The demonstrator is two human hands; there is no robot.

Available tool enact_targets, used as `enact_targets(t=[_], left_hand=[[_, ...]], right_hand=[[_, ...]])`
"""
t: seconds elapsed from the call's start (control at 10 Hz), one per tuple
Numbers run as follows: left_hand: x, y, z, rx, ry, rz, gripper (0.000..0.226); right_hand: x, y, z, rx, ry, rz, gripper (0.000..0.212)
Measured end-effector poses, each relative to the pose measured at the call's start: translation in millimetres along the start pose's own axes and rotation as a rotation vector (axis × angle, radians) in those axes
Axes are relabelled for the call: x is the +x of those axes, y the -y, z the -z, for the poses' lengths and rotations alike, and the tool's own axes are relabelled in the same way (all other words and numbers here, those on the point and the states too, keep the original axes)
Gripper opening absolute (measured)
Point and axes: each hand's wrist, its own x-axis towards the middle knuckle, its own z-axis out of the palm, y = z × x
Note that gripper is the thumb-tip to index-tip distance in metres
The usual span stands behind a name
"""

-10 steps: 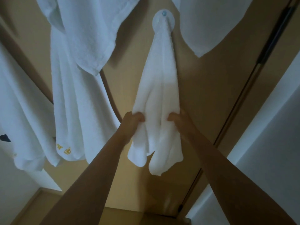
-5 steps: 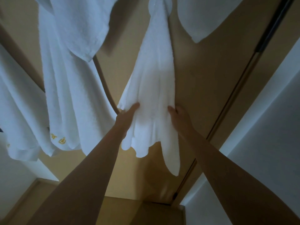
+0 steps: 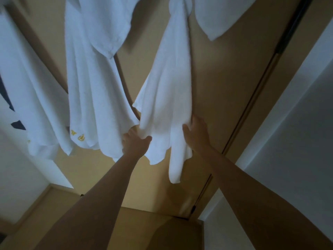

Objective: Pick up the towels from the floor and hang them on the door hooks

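A small white towel [image 3: 167, 91] hangs down the tan door [image 3: 221, 83] from a hook at the top edge of the view; the hook itself is mostly hidden by the cloth. My left hand [image 3: 135, 141] grips the towel's lower left edge, thumb over the cloth. My right hand [image 3: 195, 133] holds its lower right edge against the door, fingers tucked behind the fabric. The towel is spread between both hands, with a long corner hanging below.
A larger white towel with yellow embroidery [image 3: 90, 98] hangs to the left, another white towel [image 3: 27, 98] further left, and a fourth towel's corner [image 3: 216, 18] at the upper right. A white wall [image 3: 297, 132] flanks the door's right side. Tan floor [image 3: 144, 228] lies below.
Both hands pulled the bunched towel apart and spread it wider. The left hand shifted to the towel's left edge, the right to its right edge. The view tilted, moving the hook to the top.
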Motion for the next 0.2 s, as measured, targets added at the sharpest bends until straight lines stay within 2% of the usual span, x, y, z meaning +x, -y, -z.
enact_targets(t=[0.2], left_hand=[[-13.6,15.6,21.6,0.128,0.052,-0.176,0.071]], right_hand=[[-38.3,11.9,3.1,0.004,0.035,-0.001,0.047]])
